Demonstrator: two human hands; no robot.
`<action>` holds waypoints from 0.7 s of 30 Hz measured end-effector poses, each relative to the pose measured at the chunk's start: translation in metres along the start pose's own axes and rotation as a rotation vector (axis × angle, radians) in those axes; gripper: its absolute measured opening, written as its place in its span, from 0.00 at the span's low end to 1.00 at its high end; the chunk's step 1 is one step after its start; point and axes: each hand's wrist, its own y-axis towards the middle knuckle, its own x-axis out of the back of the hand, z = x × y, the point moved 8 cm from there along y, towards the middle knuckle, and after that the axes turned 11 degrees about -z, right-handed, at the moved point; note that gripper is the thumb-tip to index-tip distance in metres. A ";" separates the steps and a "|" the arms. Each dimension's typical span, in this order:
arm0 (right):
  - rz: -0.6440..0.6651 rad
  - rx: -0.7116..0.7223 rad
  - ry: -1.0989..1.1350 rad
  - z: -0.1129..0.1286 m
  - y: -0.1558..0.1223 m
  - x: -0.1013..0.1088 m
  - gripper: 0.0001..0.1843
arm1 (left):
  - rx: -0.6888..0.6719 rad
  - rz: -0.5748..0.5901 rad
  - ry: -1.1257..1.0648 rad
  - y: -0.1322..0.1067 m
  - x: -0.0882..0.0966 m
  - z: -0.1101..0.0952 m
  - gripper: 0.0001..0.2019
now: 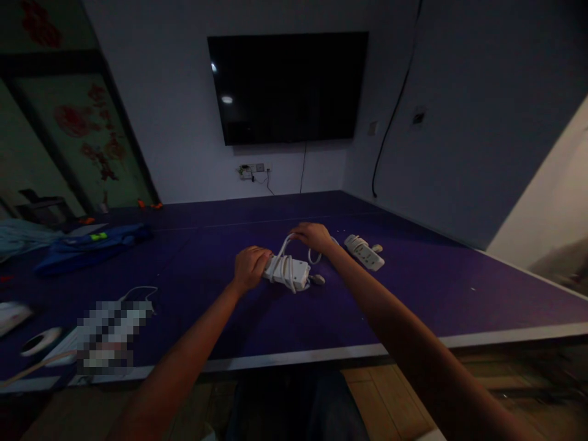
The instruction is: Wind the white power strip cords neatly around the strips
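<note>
A white power strip [290,273] lies on the purple table [413,294], with its white cord [281,252] wound over it. My left hand [250,266] grips the strip's left end, fingers curled round it. My right hand [315,236] is closed on a loop of the cord just above and behind the strip. The plug [316,280] rests on the table at the strip's right end.
A second white power strip [365,252] lies just right of my hands. Blue cloth [87,248] sits at the far left. White items and a roll of tape [40,341] lie at the near left edge. A dark screen [287,89] hangs on the back wall.
</note>
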 end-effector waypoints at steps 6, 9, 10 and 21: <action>0.176 -0.070 -0.080 0.018 -0.048 -0.048 0.22 | 0.516 -0.322 0.058 0.016 0.031 0.044 0.29; 0.172 0.041 -0.069 0.044 -0.077 -0.052 0.24 | 0.717 -0.432 0.394 0.023 0.055 0.075 0.28; 0.170 0.096 -0.069 0.054 -0.086 -0.052 0.23 | 0.742 -0.446 0.449 0.026 0.060 0.084 0.29; -0.826 0.281 0.116 0.055 -0.107 0.118 0.30 | 0.469 -0.173 0.727 0.000 0.032 0.137 0.25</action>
